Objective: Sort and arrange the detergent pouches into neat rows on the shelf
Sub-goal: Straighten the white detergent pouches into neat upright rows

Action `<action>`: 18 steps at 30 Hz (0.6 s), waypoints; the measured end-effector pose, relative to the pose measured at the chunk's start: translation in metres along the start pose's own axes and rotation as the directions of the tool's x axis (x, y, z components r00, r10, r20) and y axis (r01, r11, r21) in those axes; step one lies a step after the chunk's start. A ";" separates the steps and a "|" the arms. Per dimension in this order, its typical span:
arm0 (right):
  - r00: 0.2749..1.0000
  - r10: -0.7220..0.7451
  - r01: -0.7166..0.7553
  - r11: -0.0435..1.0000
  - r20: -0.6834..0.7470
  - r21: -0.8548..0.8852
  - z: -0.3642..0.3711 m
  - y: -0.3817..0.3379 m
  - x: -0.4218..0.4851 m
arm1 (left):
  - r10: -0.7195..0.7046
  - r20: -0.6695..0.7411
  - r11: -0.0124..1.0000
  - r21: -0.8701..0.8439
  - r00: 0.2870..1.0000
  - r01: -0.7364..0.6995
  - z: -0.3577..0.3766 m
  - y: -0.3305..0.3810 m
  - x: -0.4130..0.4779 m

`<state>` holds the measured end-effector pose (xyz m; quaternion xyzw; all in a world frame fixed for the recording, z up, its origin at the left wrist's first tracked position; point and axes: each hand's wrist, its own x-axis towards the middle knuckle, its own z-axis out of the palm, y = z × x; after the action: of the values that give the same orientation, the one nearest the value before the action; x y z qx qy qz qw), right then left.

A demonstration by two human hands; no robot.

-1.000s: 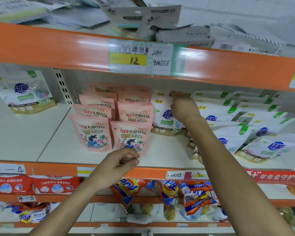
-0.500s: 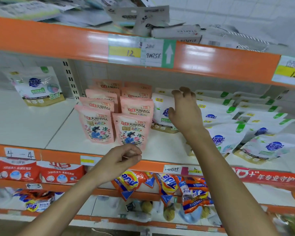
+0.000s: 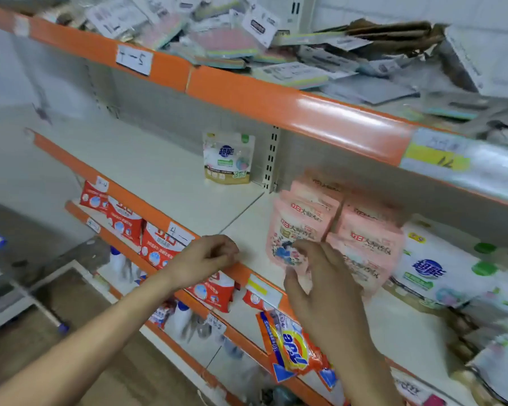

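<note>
**Hazards.** The white pouches (image 3: 431,268) at the right end of the shelf (image 3: 165,171) lie slumped and overlapping. A pull on one would probably drag its neighbours toward the front edge. The pink pouches (image 3: 367,241) stand in two close rows mid-shelf, with the front pair near the front edge. A sideways knock on a front pouch could tip it off the edge or fell the row behind. A lone pouch (image 3: 228,159), white, stands upright at the back edge, well apart from its kind, and may be overlooked.

**Hands.** The right hand (image 3: 320,276) is spread, fingers extended, in front of the front-left pink pouch and holds nothing. Motion blur hides whether the fingertips touch it. The left hand (image 3: 206,259) hovers at the front edge, left of the pink rows, its fingers loosely curled with nothing visible in them.

**Surface and room.** The shelf is a white board with an orange front lip; its left half carries only the lone pouch. The upper shelf (image 3: 276,95) bears a loose heap of flat packs (image 3: 232,45). Below are red pouches (image 3: 123,221) and a Tide pouch (image 3: 291,344).
</note>
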<state>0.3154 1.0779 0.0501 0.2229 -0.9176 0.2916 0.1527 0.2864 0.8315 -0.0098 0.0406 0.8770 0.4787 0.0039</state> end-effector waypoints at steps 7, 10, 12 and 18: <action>0.976 -0.002 -0.005 0.999 0.216 0.034 0.086 -0.044 0.032 | -0.016 -0.121 1.000 0.017 0.993 0.019 -0.084 -0.064 0.073; 0.977 0.056 -0.060 0.998 0.205 0.014 0.117 -0.052 0.054 | -0.007 -0.147 1.000 -0.001 0.989 0.007 -0.117 -0.087 0.114; 0.973 0.123 -0.127 0.992 0.193 0.008 0.135 -0.054 0.065 | -0.014 -0.202 1.000 -0.004 0.979 0.013 -0.137 -0.100 0.141; 0.951 0.266 -0.278 0.959 0.157 0.062 0.171 -0.058 0.067 | -0.184 -0.285 0.973 -0.188 0.941 0.133 -0.167 -0.127 0.210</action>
<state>0.2615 0.9116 -0.0294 0.1215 -0.9353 0.3306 0.0336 0.0614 0.6388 -0.0194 -0.1040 0.8248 0.5488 -0.0874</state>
